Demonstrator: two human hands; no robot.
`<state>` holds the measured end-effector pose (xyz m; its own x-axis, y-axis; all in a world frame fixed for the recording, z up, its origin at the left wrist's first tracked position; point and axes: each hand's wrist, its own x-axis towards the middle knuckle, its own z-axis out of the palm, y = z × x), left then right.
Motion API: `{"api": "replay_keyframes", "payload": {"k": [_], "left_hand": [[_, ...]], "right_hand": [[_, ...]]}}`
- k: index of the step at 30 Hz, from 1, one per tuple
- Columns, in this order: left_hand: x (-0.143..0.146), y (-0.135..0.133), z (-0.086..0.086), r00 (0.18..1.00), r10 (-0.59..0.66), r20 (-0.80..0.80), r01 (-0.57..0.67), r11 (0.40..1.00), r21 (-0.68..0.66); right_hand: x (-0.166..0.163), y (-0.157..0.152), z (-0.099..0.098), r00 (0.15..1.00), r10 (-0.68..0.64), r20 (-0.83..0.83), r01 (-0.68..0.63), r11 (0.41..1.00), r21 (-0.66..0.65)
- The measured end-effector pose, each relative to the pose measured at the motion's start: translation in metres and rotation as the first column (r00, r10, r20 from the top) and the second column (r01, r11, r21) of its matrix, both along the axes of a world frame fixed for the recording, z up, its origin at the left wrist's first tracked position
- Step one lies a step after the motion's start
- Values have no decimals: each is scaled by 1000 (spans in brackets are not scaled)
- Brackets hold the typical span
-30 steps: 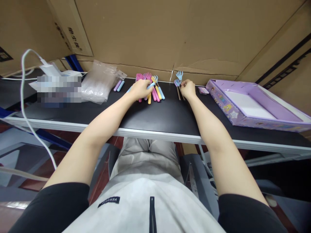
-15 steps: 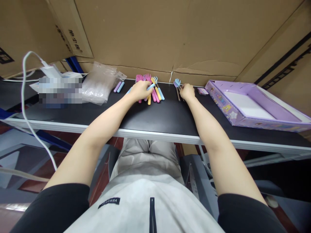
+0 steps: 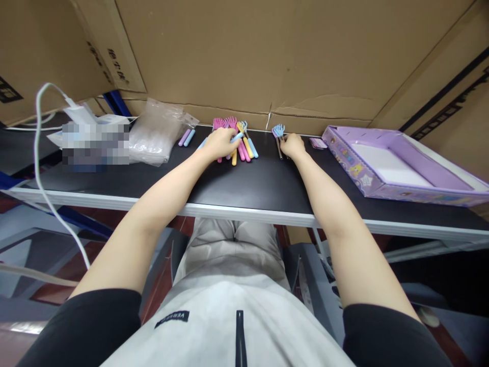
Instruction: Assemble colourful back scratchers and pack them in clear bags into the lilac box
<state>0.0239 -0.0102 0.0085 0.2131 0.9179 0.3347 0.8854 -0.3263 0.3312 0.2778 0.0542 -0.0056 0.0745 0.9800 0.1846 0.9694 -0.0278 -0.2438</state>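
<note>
My left hand (image 3: 220,143) is closed around a light blue handle (image 3: 237,136), whose end sticks out past the thumb. Under and beside it lies a pile of small back scratchers with claw-shaped heads: pink ones (image 3: 231,121), yellow ones (image 3: 248,147) and a blue one (image 3: 252,148). To the right, my right hand (image 3: 293,146) has its fingers pinched at the thin metal stem of a blue-headed back scratcher (image 3: 281,130). Another blue-headed one (image 3: 278,148) lies just left of those fingertips, its dark stem pointing towards me. My fingers partly hide both grips.
Purple and blue handles (image 3: 189,137) lie left of the pile, beside clear plastic bags (image 3: 153,135). A small pink card (image 3: 318,143) and a purple box tray (image 3: 372,186) stand right. Cardboard (image 3: 214,56) walls the back; a white cable (image 3: 37,148) hangs left.
My right hand has shifted very slightly left, and the blue-headed back scratchers at its fingertips moved a little with it. My left hand looks the same.
</note>
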Motion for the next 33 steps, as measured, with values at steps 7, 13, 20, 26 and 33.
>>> {"api": "replay_keyframes", "payload": {"k": [7,13,20,26,33], "left_hand": [[-1,5,-3,1000,19,11,-19,1000,1],[-2,7,-5,998,31,61,-31,999,-12],[0,5,-6,999,-1,36,0,999,39],[-20,14,-1,993,91,72,-99,989,108],[-72,39,-12,919,383,94,-383,924,-17]], "right_hand": [[2,3,-3,998,67,-2,-67,998,-16],[-3,2,-3,982,189,27,-191,976,109],[-28,-19,5,794,585,164,-608,765,213],[-43,-28,2,689,690,221,-719,689,94],[-39,-24,-4,722,650,236,-675,737,33]]}}
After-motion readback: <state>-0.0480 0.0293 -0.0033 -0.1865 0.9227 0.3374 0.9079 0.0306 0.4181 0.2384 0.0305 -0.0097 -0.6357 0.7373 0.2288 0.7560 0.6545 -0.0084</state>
